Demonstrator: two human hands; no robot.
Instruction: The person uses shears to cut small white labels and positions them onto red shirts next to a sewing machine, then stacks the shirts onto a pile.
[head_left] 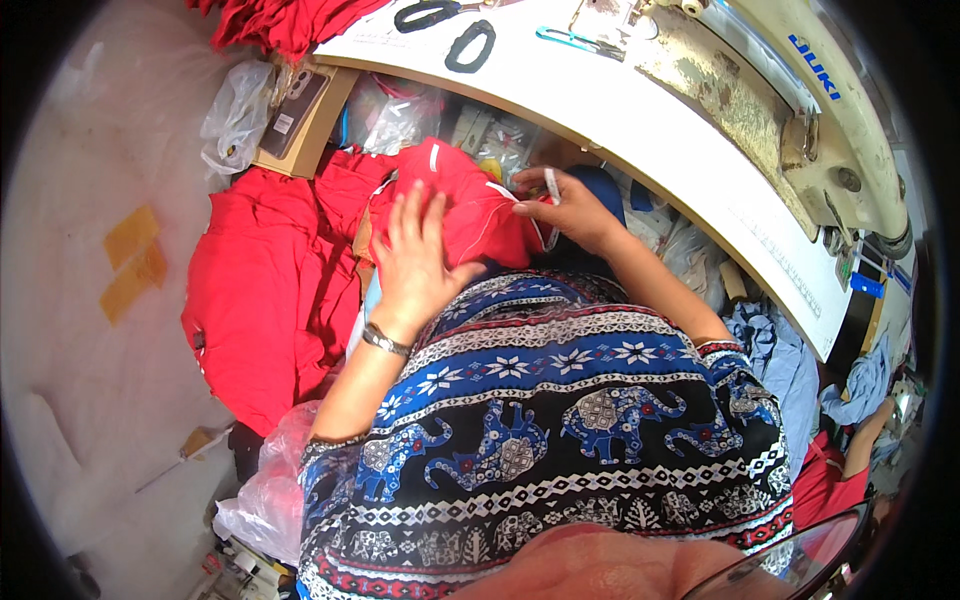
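A red fabric piece [470, 215] with white strips along its edges lies over my lap, just below the table edge. My left hand [412, 255] rests on its left part with the fingers stretched out, and a watch is on that wrist. At the fabric's right edge, my right hand [572, 212] pinches the border between thumb and fingers near a white strip. A white band goes around one finger of that hand. The underside of the fabric, towards my lap, is hidden.
A large red garment heap [255, 290] lies to the left. The white sewing table [590, 90] curves across the top, carrying a cream sewing machine [850, 130] and thread snips [580, 42]. A phone box [295, 110] stands beside a clear plastic bag [235, 115]. Blue cloth [775, 350] hangs at right.
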